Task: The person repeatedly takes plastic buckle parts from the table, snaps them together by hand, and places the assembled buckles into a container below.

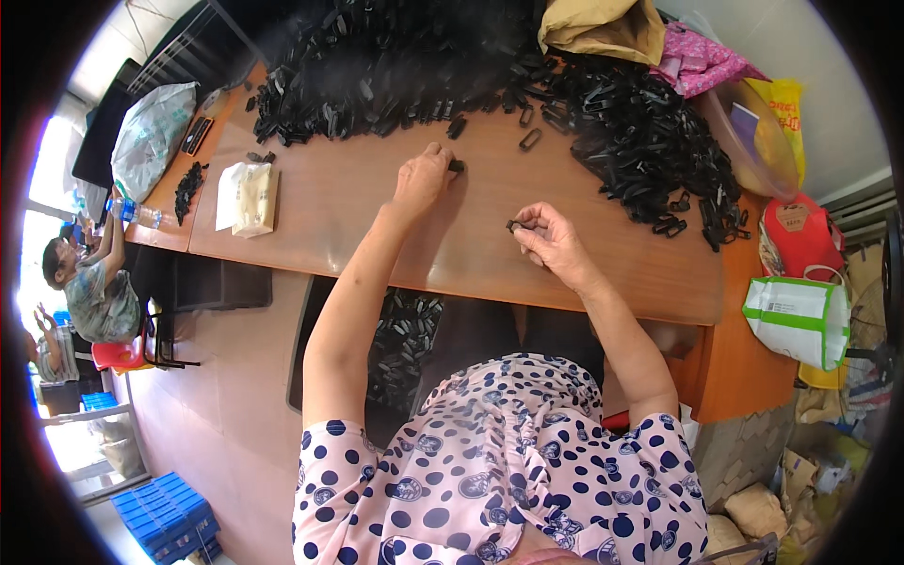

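My left hand [424, 179] reaches forward over the brown table [330, 217], its fingers closed on a small black plastic piece [458, 166]. Nearer to me and to the right, my right hand [554, 243] pinches another small black part [512, 226] between thumb and fingertips, just above the tabletop. Its exact shape is partly hidden by the fingers. Beyond my hands lies a large heap of black oblong plastic pieces [377, 71], and a second heap [640, 132] spreads to the right. A loose black oblong frame [530, 139] rests between them.
Left on the table are a tissue pack [252, 202], a plastic bag [155, 132] and a water bottle [141, 215]. A plastic basin [753, 141] and a green-white bag [799, 320] stand right. Below the table edge sits a bin of black pieces [400, 353]. Another person [104, 292] sits far left.
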{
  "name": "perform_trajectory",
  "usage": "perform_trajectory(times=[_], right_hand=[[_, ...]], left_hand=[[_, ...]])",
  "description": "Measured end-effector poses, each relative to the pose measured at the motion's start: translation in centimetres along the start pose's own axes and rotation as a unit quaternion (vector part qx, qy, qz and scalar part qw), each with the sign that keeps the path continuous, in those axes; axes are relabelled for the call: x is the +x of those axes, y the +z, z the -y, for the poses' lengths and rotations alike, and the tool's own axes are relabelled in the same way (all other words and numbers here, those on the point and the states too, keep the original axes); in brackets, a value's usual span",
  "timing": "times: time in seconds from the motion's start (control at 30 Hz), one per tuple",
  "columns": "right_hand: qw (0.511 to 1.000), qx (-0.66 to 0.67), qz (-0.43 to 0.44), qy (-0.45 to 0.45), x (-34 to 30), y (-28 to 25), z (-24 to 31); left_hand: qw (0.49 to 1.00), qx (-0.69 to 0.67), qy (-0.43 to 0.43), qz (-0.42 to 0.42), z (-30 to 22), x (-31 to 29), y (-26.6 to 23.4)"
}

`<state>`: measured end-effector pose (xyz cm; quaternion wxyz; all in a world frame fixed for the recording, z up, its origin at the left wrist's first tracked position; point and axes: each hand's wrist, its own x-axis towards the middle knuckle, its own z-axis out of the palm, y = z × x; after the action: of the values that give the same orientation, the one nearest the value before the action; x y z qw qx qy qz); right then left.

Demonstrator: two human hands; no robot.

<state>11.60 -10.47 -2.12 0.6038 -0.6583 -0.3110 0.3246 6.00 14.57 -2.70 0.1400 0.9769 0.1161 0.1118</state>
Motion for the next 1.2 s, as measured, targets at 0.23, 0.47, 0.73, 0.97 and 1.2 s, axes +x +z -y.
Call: perform_trajectory(times=[0.23,0.47,0.73,0.97,1.2], right_hand=[[0.945,0.316,0.023,0.082,-1.9,-1.4,2.8],[0.934,0.344,0.066,0.067,-2.5,-1.3,3.6],[0.939,0.327,0.084,0.07,-3.2,-1.4,3.4],[0.951,0.249,0.133,0.128,-3.7,-1.7,4.8],[0.951,0.204,0.151,0.174,-3.8,-2.0,4.6]], left_hand=[[0.897,-0.425,-0.119,0.011,-6.3,-4.2,-0.2],[0.838,-0.543,-0.052,-0.027,-10.7,-8.6,-1.0],[0.907,-0.42,0.004,-0.026,-11.0,-9.4,-2.1],[0.927,-0.374,0.021,-0.014,-12.1,-10.4,-3.5],[0.955,-0.288,0.072,-0.015,-11.8,-11.3,-3.4]])
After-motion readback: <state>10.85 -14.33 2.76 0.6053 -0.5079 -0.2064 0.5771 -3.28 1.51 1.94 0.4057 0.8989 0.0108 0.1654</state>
